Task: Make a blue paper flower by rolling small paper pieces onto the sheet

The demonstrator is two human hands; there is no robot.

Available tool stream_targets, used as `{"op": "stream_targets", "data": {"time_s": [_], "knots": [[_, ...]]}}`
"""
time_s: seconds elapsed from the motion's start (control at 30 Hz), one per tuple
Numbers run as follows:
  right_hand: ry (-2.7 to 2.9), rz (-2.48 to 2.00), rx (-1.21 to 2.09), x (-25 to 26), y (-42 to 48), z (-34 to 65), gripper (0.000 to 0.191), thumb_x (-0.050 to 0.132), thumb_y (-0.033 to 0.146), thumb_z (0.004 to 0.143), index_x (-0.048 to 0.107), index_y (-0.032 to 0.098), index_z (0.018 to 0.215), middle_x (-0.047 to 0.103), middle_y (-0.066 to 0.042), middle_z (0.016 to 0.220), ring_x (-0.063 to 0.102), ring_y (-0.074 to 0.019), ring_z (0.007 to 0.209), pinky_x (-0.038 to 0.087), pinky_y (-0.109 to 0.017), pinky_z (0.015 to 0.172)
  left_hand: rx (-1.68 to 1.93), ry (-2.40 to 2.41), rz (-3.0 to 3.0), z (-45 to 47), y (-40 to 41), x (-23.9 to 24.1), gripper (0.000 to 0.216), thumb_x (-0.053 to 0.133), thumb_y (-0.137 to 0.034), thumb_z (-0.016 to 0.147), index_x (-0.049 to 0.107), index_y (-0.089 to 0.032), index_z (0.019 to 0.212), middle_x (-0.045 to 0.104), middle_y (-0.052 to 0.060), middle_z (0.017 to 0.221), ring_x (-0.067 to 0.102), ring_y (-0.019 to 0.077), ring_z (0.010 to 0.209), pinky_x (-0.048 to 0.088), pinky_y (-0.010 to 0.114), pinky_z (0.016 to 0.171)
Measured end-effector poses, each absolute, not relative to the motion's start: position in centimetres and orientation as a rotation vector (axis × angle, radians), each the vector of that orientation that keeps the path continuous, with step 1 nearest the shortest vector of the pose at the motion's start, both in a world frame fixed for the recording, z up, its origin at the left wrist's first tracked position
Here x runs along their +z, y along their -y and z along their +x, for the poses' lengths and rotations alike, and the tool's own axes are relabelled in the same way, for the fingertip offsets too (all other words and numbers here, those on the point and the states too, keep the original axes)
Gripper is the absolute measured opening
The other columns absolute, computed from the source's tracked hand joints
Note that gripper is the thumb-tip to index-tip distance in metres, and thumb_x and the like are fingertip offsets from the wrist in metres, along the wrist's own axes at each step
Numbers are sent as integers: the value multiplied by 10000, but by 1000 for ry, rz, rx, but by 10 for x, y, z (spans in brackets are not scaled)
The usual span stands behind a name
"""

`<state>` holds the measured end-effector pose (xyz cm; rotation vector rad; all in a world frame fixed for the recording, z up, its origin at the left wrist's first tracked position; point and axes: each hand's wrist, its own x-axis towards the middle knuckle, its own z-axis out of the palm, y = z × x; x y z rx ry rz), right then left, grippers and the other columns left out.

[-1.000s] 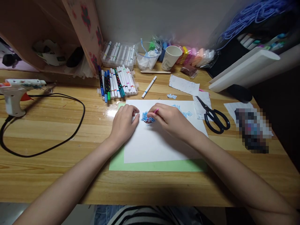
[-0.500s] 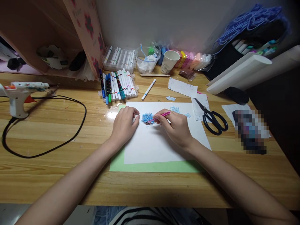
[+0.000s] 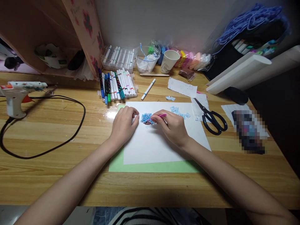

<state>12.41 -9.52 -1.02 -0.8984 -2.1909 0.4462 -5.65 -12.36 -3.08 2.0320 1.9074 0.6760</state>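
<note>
1 left hand (image 3: 123, 123), 1 right hand (image 3: 173, 125), 1 pink tool (image 3: 162, 115), 1 scissors (image 3: 212, 118), 1 glue gun (image 3: 15, 97), 2 marker trays (image 3: 117, 86).

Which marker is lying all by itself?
The white marker lying slanted on the bare wood, right of the front tray. The other markers near it lie packed side by side in that tray or the back tray.
</note>
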Motion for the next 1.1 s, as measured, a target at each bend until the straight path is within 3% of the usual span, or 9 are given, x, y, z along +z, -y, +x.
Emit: {"op": "stream_targets", "data": {"time_s": [0.53, 0.67, 0.8, 0.9, 1.0, 1.1], "knots": [[1997, -940, 595, -10, 99, 135, 271, 460, 313, 943, 645, 181, 794, 680, -24, 721, 640, -131, 655, 497, -268, 624, 696, -1899, 2028, -57, 123, -31, 66, 479, -201, 863, 542, -191, 879, 577, 46, 842, 503, 207, 829, 376, 332, 708], [1913, -886, 577, -15, 93, 155, 205, 455, 273, 942, 647, 202, 925, 707, -45, 860, 668, -157, 774, 531, -303, 690, 696, -1892, 2003, -58, 124, -30, 87, 462, -208, 871, 546, -190, 887, 573, 47, 843, 503, 210, 832, 383, 338, 718], [1992, -965, 338, -23, 69, 179, 238, 409, 194, 943, 594, 209, 1092, 702, -81, 1036, 664, -188, 934, 527, -352, 801, 719, -1858, 1971, -60, 124, -29, 108, 447, -220, 880, 551, -196, 895, 576, 44, 844, 507, 211, 834, 394, 349, 735], [2156, -1085, 253, -27, 53, 190, 187, 437, 176, 921, 601, 201, 1005, 707, -93, 1028, 652, -222, 983, 511, -386, 832, 746, -1848, 1934, -61, 123, -29, 123, 438, -240, 885, 555, -203, 898, 589, 47, 858, 519, 214, 843, 404, 355, 747], [2201, -1204, 265, -29, 46, 194, 26, 557, 187, 847, 582, 193, 848, 713, -84, 917, 664, -227, 849, 517, -367, 737, 758, -1848, 1913, -62, 122, -29, 137, 432, -254, 889, 559, -205, 904, 599, 51, 868, 528, 218, 848, 412, 358, 741], [2174, -1284, 279, -32, 48, 193, 120, 612, 172, 778, 508, 201, 725, 691, -55, 811, 644, -199, 735, 493, -316, 644, 749, -1851, 1928, -63, 122, -29, 139, 427, -249, 888, 561, -212, 898, 599, 48, 859, 533, 219, 839, 413, 358, 732]]}}
